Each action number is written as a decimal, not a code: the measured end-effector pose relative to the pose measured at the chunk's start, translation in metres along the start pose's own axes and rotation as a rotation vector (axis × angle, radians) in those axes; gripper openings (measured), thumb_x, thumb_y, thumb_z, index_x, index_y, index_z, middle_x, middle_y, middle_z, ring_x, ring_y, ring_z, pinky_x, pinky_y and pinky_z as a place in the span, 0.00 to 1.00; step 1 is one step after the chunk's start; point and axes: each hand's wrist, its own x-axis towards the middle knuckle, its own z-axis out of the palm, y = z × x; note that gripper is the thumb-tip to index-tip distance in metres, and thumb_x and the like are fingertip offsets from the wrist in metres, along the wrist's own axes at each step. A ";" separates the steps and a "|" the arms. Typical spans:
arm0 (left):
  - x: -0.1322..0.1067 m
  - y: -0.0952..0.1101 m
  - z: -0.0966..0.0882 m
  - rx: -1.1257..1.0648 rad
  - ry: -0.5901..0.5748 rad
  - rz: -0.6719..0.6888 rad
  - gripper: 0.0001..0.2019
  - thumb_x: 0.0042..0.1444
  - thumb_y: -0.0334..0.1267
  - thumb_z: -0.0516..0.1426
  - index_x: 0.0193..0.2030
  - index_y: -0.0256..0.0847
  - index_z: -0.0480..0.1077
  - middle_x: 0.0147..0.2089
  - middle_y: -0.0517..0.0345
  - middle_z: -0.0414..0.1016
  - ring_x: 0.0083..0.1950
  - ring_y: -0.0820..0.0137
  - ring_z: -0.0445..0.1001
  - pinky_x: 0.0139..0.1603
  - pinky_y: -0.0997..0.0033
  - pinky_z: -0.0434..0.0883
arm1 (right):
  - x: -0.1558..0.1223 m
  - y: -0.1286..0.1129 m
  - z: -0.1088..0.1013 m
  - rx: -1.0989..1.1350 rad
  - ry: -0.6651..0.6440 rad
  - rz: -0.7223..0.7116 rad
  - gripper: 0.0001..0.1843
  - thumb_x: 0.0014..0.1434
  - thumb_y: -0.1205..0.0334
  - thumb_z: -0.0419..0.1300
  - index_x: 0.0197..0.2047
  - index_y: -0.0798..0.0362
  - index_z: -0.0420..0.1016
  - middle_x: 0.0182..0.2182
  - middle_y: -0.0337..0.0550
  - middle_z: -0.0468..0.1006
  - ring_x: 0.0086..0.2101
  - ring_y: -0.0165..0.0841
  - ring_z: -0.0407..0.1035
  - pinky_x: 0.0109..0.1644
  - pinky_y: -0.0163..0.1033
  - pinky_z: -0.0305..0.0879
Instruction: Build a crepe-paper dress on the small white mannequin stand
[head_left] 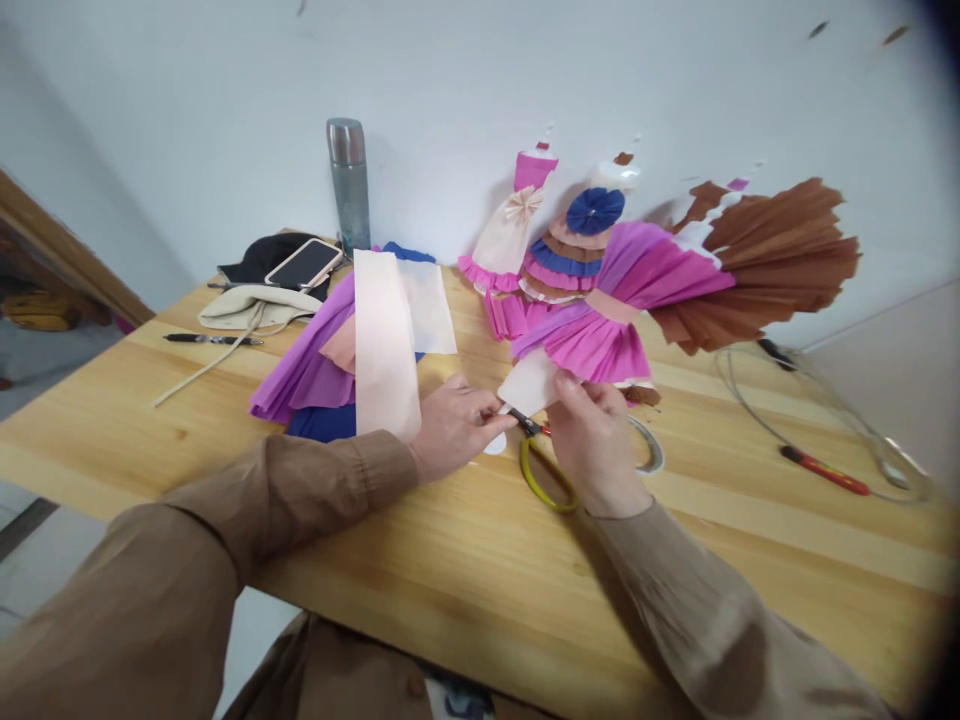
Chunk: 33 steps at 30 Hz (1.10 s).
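A small cream piece of crepe paper point(531, 384) is stretched between my two hands above the wooden table. My left hand point(459, 428) has thumb and fingertips pinched at its lower left corner. At its right end, my right hand point(596, 445) grips it between thumb and fingers. Beneath them lies a pair of scissors point(553, 490) with yellow handles, partly covered by my right hand. A white round piece point(495, 443) rests under my left fingertips. Just behind the paper spreads a pink and purple pleated paper dress point(600, 345).
Paper dresses point(504, 235) lean on the wall. Stacked crepe paper point(382, 350) lies left, near a phone point(304, 265), pen point(214, 339) and steel flask point(349, 190). A white ring point(654, 447) sits beside my right hand. A red-handled tool point(825, 470) and cable lie right.
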 end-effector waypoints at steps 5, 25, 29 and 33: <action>0.000 0.004 0.000 -0.057 -0.055 -0.081 0.10 0.52 0.40 0.65 0.26 0.40 0.71 0.27 0.62 0.73 0.35 0.70 0.67 0.44 0.69 0.64 | 0.001 -0.004 0.006 0.106 0.031 0.016 0.18 0.47 0.50 0.71 0.20 0.49 0.69 0.19 0.34 0.70 0.23 0.30 0.65 0.32 0.40 0.66; 0.009 -0.003 -0.001 -0.362 -0.138 -0.355 0.15 0.48 0.43 0.65 0.22 0.38 0.66 0.23 0.65 0.65 0.28 0.75 0.64 0.29 0.74 0.58 | 0.000 -0.006 0.012 0.196 -0.265 0.210 0.16 0.44 0.49 0.74 0.28 0.50 0.79 0.23 0.39 0.78 0.28 0.37 0.75 0.40 0.46 0.75; 0.011 -0.011 0.003 -0.372 -0.098 -0.328 0.17 0.47 0.45 0.65 0.22 0.38 0.64 0.23 0.66 0.63 0.27 0.76 0.62 0.29 0.74 0.57 | 0.000 -0.003 0.011 0.170 -0.276 0.220 0.17 0.43 0.50 0.74 0.34 0.50 0.81 0.32 0.43 0.83 0.36 0.41 0.77 0.48 0.48 0.73; 0.012 -0.016 0.004 -0.389 -0.102 -0.318 0.17 0.48 0.46 0.64 0.23 0.38 0.63 0.22 0.68 0.61 0.26 0.77 0.59 0.28 0.74 0.56 | 0.002 -0.002 0.010 0.141 -0.275 0.238 0.21 0.42 0.50 0.74 0.39 0.49 0.81 0.37 0.43 0.84 0.39 0.40 0.77 0.51 0.48 0.72</action>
